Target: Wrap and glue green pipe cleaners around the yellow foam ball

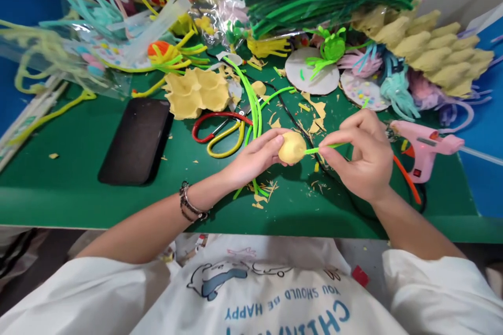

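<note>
My left hand (259,156) is closed around a small yellow egg-carton cup (293,147), its rounded side showing. Between the thumb and fingers of my right hand (361,154) is a bright green pipe cleaner (312,151), pinched a short way from its end. That end meets the right side of the cup; whether it goes through the cardboard I cannot tell. More bright green pipe cleaners (255,110) lie in a loose bundle just behind and under my left hand. Red-and-yellow-handled scissors (226,138) rest to the left of the bundle.
A pink glue gun (422,144) stands at the right, its black cord crossing the table. At the left lies a black phone (134,141). Behind are a yellow egg-carton piece (194,95), a larger carton (436,52) and bagged dark green pipe cleaners (330,0). Cardboard scraps (316,115) litter the tabletop.
</note>
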A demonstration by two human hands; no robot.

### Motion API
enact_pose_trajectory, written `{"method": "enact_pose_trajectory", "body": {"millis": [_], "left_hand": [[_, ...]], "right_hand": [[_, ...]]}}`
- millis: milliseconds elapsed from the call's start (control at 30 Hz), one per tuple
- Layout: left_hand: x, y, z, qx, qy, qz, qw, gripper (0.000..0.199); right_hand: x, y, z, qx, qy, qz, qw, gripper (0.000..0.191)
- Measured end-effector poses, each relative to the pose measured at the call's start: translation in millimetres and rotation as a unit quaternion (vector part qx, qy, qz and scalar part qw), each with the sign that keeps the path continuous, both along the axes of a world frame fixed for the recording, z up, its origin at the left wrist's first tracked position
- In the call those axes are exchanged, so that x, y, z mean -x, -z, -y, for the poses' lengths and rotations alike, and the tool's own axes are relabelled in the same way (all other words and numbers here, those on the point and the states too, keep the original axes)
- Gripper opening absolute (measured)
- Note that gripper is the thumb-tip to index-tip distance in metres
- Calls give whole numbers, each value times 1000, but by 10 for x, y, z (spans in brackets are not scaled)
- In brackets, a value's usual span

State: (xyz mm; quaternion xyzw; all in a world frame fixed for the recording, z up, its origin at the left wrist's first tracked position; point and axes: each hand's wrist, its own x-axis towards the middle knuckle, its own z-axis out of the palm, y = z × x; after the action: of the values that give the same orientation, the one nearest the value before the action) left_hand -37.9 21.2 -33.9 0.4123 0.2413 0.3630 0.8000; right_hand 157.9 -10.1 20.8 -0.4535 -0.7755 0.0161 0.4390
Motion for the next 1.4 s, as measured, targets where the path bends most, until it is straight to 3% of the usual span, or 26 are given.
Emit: {"method": "enact_pose_trajectory", "body": {"millis": [133, 400, 633, 867, 1133, 1400], "left_hand": [[14, 14, -5, -10, -6, -10, 1000, 44], [7, 10, 6, -21, -1, -32, 999, 50], [15, 4, -4, -17, -3, -64, 998, 52], [27, 1, 0, -70, 7, -95, 993, 53], [20, 19, -2, -60, 3, -90, 994, 55], [15, 33, -7, -56, 0, -83, 995, 55]], "right_hand": [[9, 36, -1, 6, -14, -9, 1000, 18], [37, 66, 4, 20, -9, -8, 1000, 23], [47, 70, 2, 8, 20, 24, 999, 26], [34, 95, 6, 40, 36, 54, 997, 33], [44, 113, 9, 41, 61, 77, 994, 33], [14, 86, -26, 92, -27, -21, 995, 24]]}}
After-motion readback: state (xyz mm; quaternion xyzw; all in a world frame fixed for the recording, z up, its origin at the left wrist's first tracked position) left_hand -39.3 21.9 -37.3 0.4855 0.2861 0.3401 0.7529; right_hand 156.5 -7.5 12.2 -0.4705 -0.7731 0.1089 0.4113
